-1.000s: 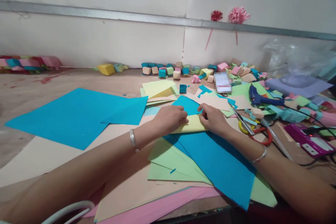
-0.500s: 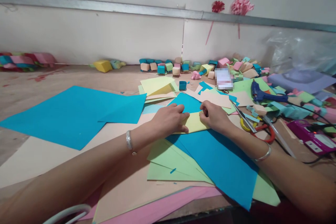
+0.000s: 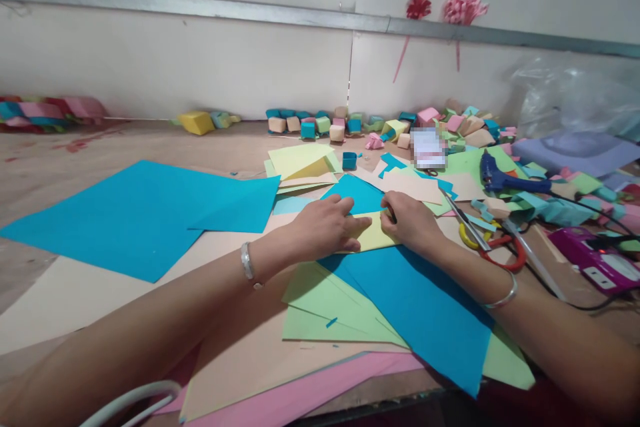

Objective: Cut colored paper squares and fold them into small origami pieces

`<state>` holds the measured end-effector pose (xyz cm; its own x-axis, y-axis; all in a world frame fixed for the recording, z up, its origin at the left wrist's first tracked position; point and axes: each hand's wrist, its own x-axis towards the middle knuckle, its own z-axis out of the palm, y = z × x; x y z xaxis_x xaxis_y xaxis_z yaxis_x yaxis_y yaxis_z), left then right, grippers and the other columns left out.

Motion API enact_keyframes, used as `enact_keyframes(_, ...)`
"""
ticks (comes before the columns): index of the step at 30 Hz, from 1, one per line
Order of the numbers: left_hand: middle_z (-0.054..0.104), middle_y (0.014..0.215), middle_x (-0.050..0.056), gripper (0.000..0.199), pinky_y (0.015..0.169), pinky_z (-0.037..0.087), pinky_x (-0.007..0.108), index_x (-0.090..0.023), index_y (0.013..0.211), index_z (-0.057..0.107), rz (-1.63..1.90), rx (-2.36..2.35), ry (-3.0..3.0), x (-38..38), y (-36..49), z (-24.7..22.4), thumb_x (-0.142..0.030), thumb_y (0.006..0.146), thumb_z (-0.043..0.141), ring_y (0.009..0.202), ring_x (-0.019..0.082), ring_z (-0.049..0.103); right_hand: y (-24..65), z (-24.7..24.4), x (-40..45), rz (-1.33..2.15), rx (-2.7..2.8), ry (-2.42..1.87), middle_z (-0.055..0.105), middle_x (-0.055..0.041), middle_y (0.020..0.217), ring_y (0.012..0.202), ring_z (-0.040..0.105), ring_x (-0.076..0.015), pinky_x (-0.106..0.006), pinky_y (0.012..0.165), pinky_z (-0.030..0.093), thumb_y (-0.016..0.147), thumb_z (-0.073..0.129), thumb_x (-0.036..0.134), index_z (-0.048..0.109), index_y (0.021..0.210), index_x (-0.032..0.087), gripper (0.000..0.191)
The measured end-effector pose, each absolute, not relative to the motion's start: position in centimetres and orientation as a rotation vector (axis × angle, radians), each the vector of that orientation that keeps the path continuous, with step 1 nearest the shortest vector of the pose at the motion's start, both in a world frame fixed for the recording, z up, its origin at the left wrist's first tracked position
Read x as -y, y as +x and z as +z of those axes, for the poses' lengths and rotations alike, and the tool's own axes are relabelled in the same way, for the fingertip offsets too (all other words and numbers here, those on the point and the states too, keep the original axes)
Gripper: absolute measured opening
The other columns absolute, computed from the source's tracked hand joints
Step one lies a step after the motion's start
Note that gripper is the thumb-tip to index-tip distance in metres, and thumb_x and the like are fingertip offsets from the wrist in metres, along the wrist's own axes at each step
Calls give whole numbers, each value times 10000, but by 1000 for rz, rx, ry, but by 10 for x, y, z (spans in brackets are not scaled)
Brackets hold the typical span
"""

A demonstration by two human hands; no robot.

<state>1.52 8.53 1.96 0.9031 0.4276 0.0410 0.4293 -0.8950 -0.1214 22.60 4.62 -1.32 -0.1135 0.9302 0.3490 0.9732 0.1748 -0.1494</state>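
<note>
A pale wall (image 3: pixel 165 67) backs the brown, red-stained worktable (image 3: pixel 150 137), and a metal rail (image 3: pixel 250 11) crosses it. Peach paper (image 3: pixel 240 347) covers much of the near surface, with a broad blue sheet (image 3: pixel 125 220) at left and another blue sheet (image 3: pixel 430 313) at centre-right overlapping green sheets (image 3: pixel 330 310). Clear plastic (image 3: pixel 565 90) crumples at the far right.

The left hand (image 3: pixel 327 227) is loosely spread, index finger extended onto the yellow paper (image 3: pixel 377 233), which lies between both hands over blue paper, partly hidden by them. The right hand (image 3: pixel 413 220) is curled at the paper's right end; whether it pinches it, I cannot tell.

Right of that hand crowd a purple power socket (image 3: pixel 590 260), a blue glue gun (image 3: pixel 505 180) and red-and-yellow-handled scissors (image 3: pixel 507 260). A white card (image 3: pixel 429 148) is pixelated, its writing unreadable. Two paper flowers (image 3: pixel 465 7) sit at the rail, small paper cubes (image 3: pixel 307 128) line the wall's foot, and a tiny blue scrap (image 3: pixel 331 323) lies on the green.
</note>
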Motion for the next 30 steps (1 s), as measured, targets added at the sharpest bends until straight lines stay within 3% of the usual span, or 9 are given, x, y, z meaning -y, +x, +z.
enact_keyframes(3,551,935,71,405,724,351,318,-283,1217,600,25,632,-2950,-87,16,21,-506,879,622,868,237,479,223,-9,-44,-259,2165,-1726,621,-125,974,885,519,-236,-317,681,339,837,519,125,637,872,168,130)
enact_keyframes(7,548,909,72,373,722,341,321,-271,1143,641,61,693,-2961,-86,17,25,-534,881,605,857,237,471,217,1,-32,-437,2463,-1402,612,-92,843,786,479,-211,-339,668,305,897,440,94,652,748,171,270)
enact_keyframes(11,557,965,85,413,698,339,319,-286,1178,638,62,736,-2959,-85,17,24,-567,879,593,839,235,468,207,10,-5,-568,2764,-1100,631,-85,845,753,490,-205,-360,638,280,902,471,91,662,753,161,253)
enact_keyframes(13,561,985,84,465,705,344,317,-322,1267,586,29,715,-2964,-85,16,23,-570,874,601,855,238,471,201,12,11,-610,2843,-1166,606,-71,764,696,485,-208,-367,611,263,832,506,29,683,820,154,217)
enact_keyframes(16,561,984,89,476,701,347,312,-333,1278,573,-4,691,-2960,-85,15,21,-573,868,606,862,240,474,194,12,29,-698,2855,-1295,612,-96,819,701,503,-226,-372,585,256,760,519,-17,697,880,141,267)
enact_keyframes(20,557,988,94,469,650,331,301,-328,1268,574,22,719,-2941,-84,16,22,-552,859,626,839,239,476,200,10,39,-756,2880,-1482,619,-115,795,695,512,-243,-376,588,275,726,558,4,677,717,162,198)
enact_keyframes(27,549,1007,99,425,633,320,293,-323,1250,585,80,751,-2942,-81,17,28,-541,885,587,855,245,471,236,7,41,-857,2729,-1846,627,-121,713,646,550,-249,-374,593,292,735,556,-18,665,648,131,205)
enact_keyframes(30,545,1003,99,430,620,310,289,-321,1249,586,82,752,-2953,-81,17,28,-542,880,594,850,244,469,239,12,39,-907,2653,-1813,627,-120,727,680,567,-263,-381,615,322,796,530,-1,691,781,109,196)
